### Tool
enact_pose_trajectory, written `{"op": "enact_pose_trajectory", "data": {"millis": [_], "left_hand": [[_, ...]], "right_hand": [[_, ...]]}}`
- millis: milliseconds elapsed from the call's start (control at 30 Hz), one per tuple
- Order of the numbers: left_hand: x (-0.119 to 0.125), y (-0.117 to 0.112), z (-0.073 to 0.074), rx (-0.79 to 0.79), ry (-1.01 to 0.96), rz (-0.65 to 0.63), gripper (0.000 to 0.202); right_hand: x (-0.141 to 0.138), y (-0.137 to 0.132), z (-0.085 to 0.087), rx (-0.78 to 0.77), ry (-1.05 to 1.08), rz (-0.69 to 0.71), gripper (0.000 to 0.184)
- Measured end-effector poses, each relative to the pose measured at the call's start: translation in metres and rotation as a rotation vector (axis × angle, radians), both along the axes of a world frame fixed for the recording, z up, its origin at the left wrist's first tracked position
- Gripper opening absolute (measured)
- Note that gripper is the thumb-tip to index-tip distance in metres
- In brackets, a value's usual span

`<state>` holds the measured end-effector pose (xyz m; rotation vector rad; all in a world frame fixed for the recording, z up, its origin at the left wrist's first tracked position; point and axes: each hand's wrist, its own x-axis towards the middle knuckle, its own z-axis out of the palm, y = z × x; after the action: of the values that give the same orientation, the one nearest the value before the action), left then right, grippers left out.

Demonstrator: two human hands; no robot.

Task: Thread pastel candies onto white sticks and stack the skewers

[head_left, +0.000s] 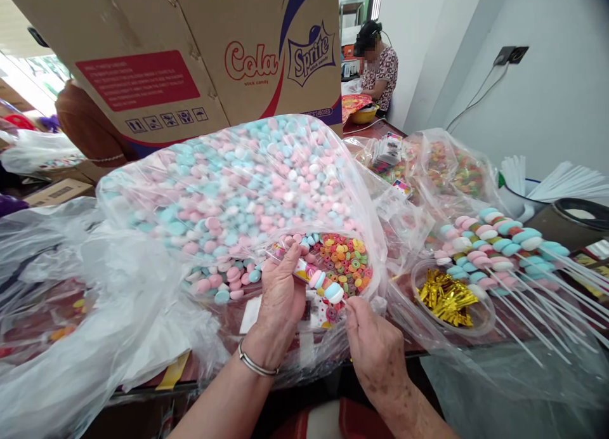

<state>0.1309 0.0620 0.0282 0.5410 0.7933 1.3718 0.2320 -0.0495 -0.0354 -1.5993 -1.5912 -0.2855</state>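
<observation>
Between my hands is a candy skewer [333,292] with pink, blue and white pieces on a white stick. My right hand [375,344] is closed, pinching the stick near its lower end. My left hand [284,290] is closed around a printed plastic wrapper [301,271], which surrounds the skewer's upper part; the fingers' far side is hidden. Just beyond the hands, colourful ring candies [345,258] lie in the mouth of a large clear bag. That bag is full of pink, blue and white candies [247,179], some spilling out left of my left hand.
At right, a clear bowl [486,321] holds gold twist ties [447,299], beside a pile of candy skewers [499,242]. White sticks [571,182] stand behind. A large cardboard box [214,20] blocks the back. Another person [380,68] sits beyond it. Crumpled plastic [143,299] covers the left.
</observation>
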Motion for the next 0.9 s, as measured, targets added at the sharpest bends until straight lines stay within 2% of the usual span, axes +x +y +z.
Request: {"op": "enact_pose_trajectory", "data": {"millis": [100,167,300,433,500,600,700,800,900], "left_hand": [[0.004,-0.005,-0.001,-0.011,0.017,-0.022,0.031],[0.005,-0.01,-0.001,-0.011,0.047,-0.053,0.031],[0.002,-0.016,0.0,0.003,0.059,-0.116,0.031],[0.003,-0.024,0.001,-0.017,0.063,-0.253,0.03],[0.006,-0.029,0.002,-0.018,0.068,-0.278,0.025],[0.008,-0.033,0.005,0.001,0.077,-0.309,0.028],[0.0,-0.025,0.01,0.009,0.034,-0.326,0.041],[-0.011,-0.007,0.015,0.006,-0.052,-0.283,0.051],[-0.016,0.007,0.016,0.026,-0.132,-0.242,0.051]], "right_hand": [[-0.011,-0.002,-0.001,-0.028,0.049,0.072,0.025],[-0.015,-0.002,0.0,-0.113,0.201,0.137,0.025],[-0.009,-0.001,0.008,-0.418,0.774,0.3,0.028],[-0.001,0.003,0.016,-0.591,1.265,0.461,0.032],[0.0,0.005,0.017,-0.607,1.329,0.49,0.032],[0.001,0.006,0.018,-0.521,1.185,0.433,0.032],[0.006,0.005,0.018,-0.486,1.1,0.429,0.031],[0.01,0.002,0.019,-0.577,1.271,0.534,0.033],[0.007,0.001,0.023,-0.678,1.513,0.581,0.036]]}}
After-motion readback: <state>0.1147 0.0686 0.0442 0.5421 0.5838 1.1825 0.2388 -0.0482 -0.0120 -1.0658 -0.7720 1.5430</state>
